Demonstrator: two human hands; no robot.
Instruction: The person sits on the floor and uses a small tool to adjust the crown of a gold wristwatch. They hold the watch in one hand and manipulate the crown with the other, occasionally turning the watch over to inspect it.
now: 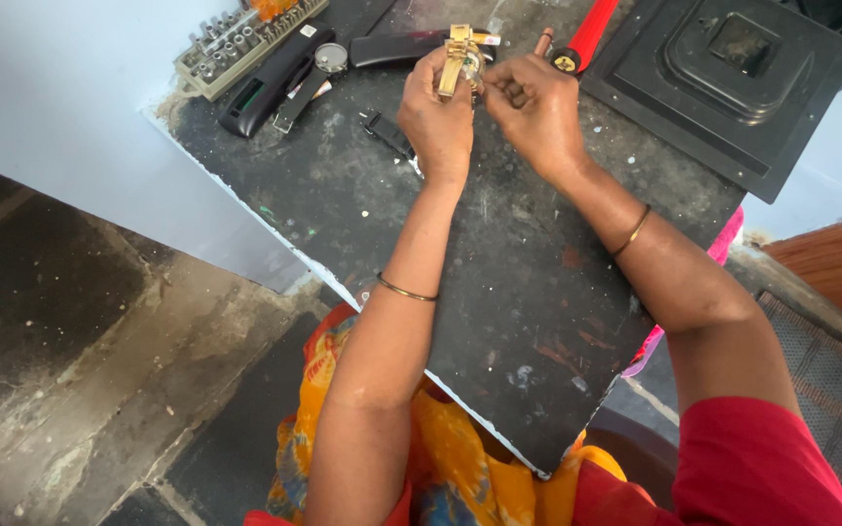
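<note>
Seen from above, a person's two bare hands meet over a dark, paint-flecked worktop (499, 292), and everything here is placed relative to the gold-coloured metal wristwatch (460, 60) they hold. The watch is raised just off the worktop, near its far edge, its link bracelet standing roughly upright so that the case faces the person's eyes. The left hand (440, 117) wraps the watch from the left and below, fingers pressed together around the bracelet, which seems meant to steady it. The right hand (533, 107) comes in from the right, its fingers (501, 78) bunched and pinching at the side of the watch case; whether a small tool sits between them is too small to tell. Each arm wears a thin bangle. To the left of the watch lies a black watch strap with a round silver case (316, 70), and beyond that a long black handheld device (263, 83) and a tray of small metal sockets or bits (236, 44), all within easy reach, likely set aside as spares and tools. Just below the watch, beside the left hand, a small black clasp-like piece (387, 131) rests on the worktop. To the right of the watch lies a red-handled tool (587, 37), and further right a black square moulded plate with stepped ridges (733, 73). Toward the viewer from the watch, the worktop edge overhangs bright orange patterned clothing (460, 458) and a red sleeve (752, 468), above a stained concrete floor (80, 351).
</note>
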